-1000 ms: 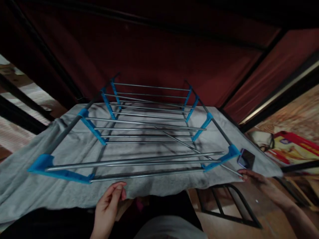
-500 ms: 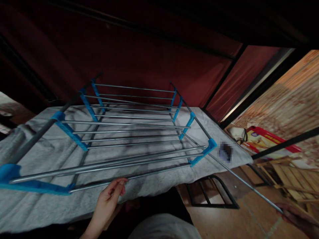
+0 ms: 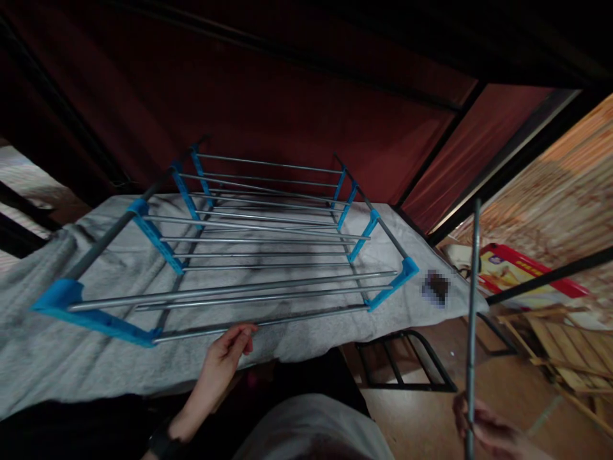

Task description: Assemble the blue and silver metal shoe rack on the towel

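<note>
A rack of grey metal tubes and blue plastic brackets [image 3: 158, 246] lies on the grey blanket in front of me. My left hand [image 3: 228, 350] is at its near side, fingers closed around the lowest front rod [image 3: 306, 317]. Several thin rods run between the left and right brackets; two near the front [image 3: 239, 291] stop short of the right bracket. At the lower right, my right hand [image 3: 486, 427] is shut on a loose metal rod [image 3: 472, 294], held almost upright and apart from the rack. The rod's lower end runs out of view.
The grey blanket [image 3: 306, 345] covers a bed with a black metal frame [image 3: 407, 386]. Dark red cloth [image 3: 287, 115] hangs behind. A blurred small object [image 3: 435, 287] lies at the blanket's right end. Beyond are a red and yellow box [image 3: 531, 268] and a wooden slatted piece [image 3: 569, 345].
My right hand has moved left and swung the loose rod from slanting across the rack's right end to almost upright, away from it. My left hand keeps its place on the front rod.
</note>
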The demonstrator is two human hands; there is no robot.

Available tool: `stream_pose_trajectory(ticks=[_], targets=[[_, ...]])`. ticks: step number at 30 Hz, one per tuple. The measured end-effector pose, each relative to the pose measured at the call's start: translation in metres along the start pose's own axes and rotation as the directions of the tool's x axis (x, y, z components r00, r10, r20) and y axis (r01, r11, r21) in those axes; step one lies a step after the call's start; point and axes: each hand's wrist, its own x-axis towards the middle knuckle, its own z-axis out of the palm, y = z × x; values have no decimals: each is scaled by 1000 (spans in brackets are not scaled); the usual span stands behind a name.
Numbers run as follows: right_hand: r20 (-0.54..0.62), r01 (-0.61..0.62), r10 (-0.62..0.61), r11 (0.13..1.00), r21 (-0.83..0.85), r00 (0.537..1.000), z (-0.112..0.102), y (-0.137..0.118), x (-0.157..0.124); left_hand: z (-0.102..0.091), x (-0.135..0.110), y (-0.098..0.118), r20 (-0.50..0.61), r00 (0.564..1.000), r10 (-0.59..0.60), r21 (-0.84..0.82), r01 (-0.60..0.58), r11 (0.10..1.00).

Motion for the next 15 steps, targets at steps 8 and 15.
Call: stream_pose_trajectory(ticks=[8,15], targets=[[349,12,-33,998,61,937,75,-19,58,-8,-16,2,-47,998,32,41,-30,999],[378,265,-137,912,-312,915,128,-26,82,21,-30,45,83,996,32,-48,-28,998]])
